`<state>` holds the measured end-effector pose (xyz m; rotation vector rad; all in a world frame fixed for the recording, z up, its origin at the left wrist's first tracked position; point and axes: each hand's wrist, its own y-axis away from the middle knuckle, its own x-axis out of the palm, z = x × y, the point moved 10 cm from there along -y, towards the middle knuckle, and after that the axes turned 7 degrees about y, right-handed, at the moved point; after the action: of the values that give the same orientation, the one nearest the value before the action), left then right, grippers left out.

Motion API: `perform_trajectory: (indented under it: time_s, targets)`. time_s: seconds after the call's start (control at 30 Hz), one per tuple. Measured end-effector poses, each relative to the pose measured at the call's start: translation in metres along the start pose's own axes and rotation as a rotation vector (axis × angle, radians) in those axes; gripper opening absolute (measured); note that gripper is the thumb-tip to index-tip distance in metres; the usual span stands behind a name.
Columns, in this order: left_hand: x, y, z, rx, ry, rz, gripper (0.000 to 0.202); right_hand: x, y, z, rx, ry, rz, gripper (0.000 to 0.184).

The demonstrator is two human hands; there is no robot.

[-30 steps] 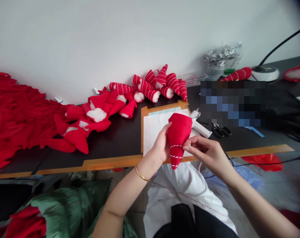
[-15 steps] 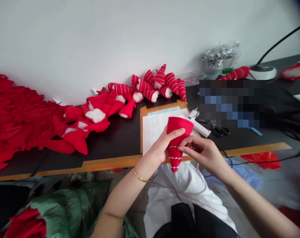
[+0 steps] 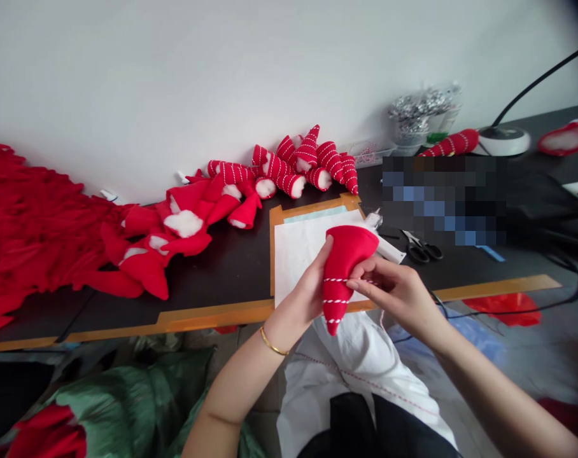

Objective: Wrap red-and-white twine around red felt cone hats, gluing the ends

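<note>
My left hand (image 3: 308, 289) grips a red felt cone (image 3: 349, 261) from the side, with its tip pointing down. Several turns of red-and-white twine (image 3: 337, 301) circle the cone's lower half. My right hand (image 3: 394, 289) pinches the twine at the cone's right side, close to the upper turn. The cone is held above a sheet of white paper (image 3: 303, 254) lying on an orange-edged board. The far side of the cone is hidden.
Behind the paper lie red felt hats with striped twine (image 3: 289, 166) and a heap of red felt (image 3: 26, 235). To the right are a white glue gun (image 3: 389, 249), black scissors (image 3: 420, 249), and a blurred-out patch. A cable runs right.
The cone has turned in my hands, with its wide end now leaning right and its tip lower. My right hand stays on the twine.
</note>
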<state>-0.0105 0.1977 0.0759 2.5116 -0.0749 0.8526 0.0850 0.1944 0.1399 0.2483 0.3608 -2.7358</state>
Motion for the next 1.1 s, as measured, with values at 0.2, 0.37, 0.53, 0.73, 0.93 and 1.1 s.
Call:
perform_trajectory:
  time_s: [0.2, 0.37, 0.53, 0.73, 0.93, 1.1]
  targets:
    - [-0.005, 0.001, -0.003, 0.014, 0.222, 0.030, 0.047, -0.001, -0.001, -0.002, -0.023, 0.050, 0.016, 0.016]
    - [0.009, 0.010, -0.018, 0.147, 0.026, 0.111, 0.042, 0.006, 0.000, 0.002, -0.070, 0.087, 0.076, 0.016]
    - [0.000, 0.007, -0.005, 0.016, 0.095, 0.053, 0.026, -0.006, -0.001, -0.001, -0.033, 0.054, 0.048, 0.019]
    - [0.006, 0.008, 0.001, -0.046, 0.144, 0.113, 0.037, -0.007, -0.002, -0.006, 0.003, -0.048, 0.045, 0.018]
    - [0.010, 0.005, -0.001, 0.000, 0.213, 0.107, 0.044, -0.004, -0.004, -0.003, -0.010, -0.006, 0.052, 0.020]
    - [0.000, 0.003, -0.002, 0.008, 0.244, 0.007, 0.036, -0.008, -0.004, -0.003, -0.027, 0.058, 0.033, 0.021]
